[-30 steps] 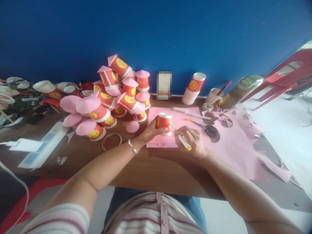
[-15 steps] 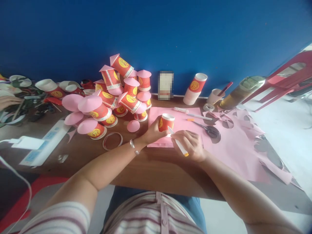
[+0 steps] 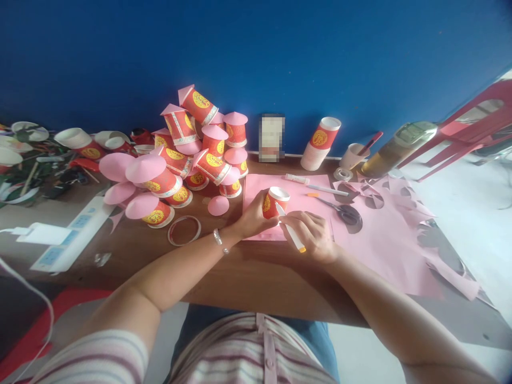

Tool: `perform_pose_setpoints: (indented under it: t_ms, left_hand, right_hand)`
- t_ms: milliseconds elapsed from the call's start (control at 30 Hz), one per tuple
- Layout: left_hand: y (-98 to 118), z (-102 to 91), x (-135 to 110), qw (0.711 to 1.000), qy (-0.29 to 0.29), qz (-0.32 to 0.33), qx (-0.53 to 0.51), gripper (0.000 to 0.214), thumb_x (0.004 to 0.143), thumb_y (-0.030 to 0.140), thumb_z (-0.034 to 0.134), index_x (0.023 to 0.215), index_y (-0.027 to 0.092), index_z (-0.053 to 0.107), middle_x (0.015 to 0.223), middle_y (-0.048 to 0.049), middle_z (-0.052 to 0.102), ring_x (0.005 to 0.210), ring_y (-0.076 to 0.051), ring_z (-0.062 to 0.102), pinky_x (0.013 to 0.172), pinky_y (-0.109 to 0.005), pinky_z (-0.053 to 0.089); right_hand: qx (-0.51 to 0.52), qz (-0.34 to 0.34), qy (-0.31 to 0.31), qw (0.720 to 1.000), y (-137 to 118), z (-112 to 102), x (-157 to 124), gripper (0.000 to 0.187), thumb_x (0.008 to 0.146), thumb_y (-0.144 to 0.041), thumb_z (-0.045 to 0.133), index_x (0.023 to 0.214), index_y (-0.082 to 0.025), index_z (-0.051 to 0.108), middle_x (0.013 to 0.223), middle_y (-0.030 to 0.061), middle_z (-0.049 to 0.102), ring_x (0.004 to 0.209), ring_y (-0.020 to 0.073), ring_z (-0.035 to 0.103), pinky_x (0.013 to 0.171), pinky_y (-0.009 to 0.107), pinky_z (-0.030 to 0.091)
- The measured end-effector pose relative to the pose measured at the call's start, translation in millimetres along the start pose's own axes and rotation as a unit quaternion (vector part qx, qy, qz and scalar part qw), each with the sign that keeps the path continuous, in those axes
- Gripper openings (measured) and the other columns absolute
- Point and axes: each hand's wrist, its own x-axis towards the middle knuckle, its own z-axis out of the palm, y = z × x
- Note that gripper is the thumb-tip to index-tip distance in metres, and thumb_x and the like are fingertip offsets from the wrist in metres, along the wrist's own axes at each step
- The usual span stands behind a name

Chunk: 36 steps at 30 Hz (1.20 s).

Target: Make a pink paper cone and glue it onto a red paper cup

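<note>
My left hand (image 3: 256,216) is wrapped round a red paper cup (image 3: 272,207) with a yellow round emblem and a white rim facing up. In my right hand (image 3: 310,234) is a white marker pen (image 3: 295,238) with a yellow end. Its tip points at the cup's side; whether it touches I cannot tell. Beneath the cup lies a pink paper sheet (image 3: 254,186). Behind my hands rest a capped marker (image 3: 297,179), a white pen (image 3: 328,190), a small orange cap (image 3: 312,195) and dark scissors (image 3: 347,213).
Red cups with pink paper cones (image 3: 150,173) are piled at left. A tape ring (image 3: 184,230) and power strip (image 3: 72,234) lie nearer me. A cup stack (image 3: 320,144), a cup holding a pen (image 3: 354,157), a bottle (image 3: 396,149) and cut pink paper (image 3: 384,245) are at right.
The cup has turned slightly in my left hand, its emblem shifting left, and it tilts a little. The marker still points at its side. Another person's hand at the far left has gone from view.
</note>
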Motion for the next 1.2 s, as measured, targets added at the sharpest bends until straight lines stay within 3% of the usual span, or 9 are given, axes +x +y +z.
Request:
perform_pose_setpoints:
  t_ms: [233,433,733,1200]
  left_hand:
    - [-2.9,-0.3,-0.5,0.999,-0.012,0.025,0.019,0.063,0.080,0.046,0.082,0.129,0.023,0.052,0.124,-0.0113,0.062,0.119,-0.032,0.060,0.099,-0.048,0.053]
    - [-4.8,-1.1,0.7,1.000,-0.007,0.025,0.013,0.070,0.075,0.045,0.086,0.130,0.019,0.051,0.128,-0.0131,0.062,0.118,-0.030,0.061,0.098,-0.045,0.054]
    - [11.7,2.9,0.7,0.999,0.016,-0.030,-0.018,0.068,0.074,0.039,0.085,0.127,0.017,0.049,0.127,-0.0133,0.063,0.114,-0.028,0.063,0.093,-0.039,0.055]
    - [14.6,2.7,2.1,0.998,0.019,-0.049,-0.046,0.054,0.073,0.032,0.083,0.115,0.017,0.052,0.110,-0.0071,0.063,0.099,-0.021,0.061,0.084,-0.033,0.052]
  right_hand:
    - [0.002,0.004,-0.003,1.000,-0.1,0.8,-0.4,0.023,0.096,-0.008,0.058,0.118,-0.014,0.059,0.093,0.0095,0.074,0.076,0.0180,0.069,0.065,0.030,0.054]
    - [0.001,0.006,-0.005,1.000,-3.3,2.6,0.0,0.022,0.095,-0.008,0.060,0.116,-0.015,0.058,0.089,0.0075,0.073,0.071,0.0163,0.066,0.062,0.029,0.051]
    - [0.008,0.009,-0.007,1.000,-5.6,3.7,0.5,0.016,0.096,-0.008,0.059,0.110,-0.015,0.058,0.083,0.0051,0.072,0.064,0.0139,0.061,0.058,0.028,0.046]
    - [0.002,0.008,-0.007,1.000,-5.8,5.2,0.0,0.018,0.095,-0.007,0.059,0.111,-0.016,0.058,0.084,0.0050,0.071,0.066,0.0145,0.062,0.059,0.028,0.047]
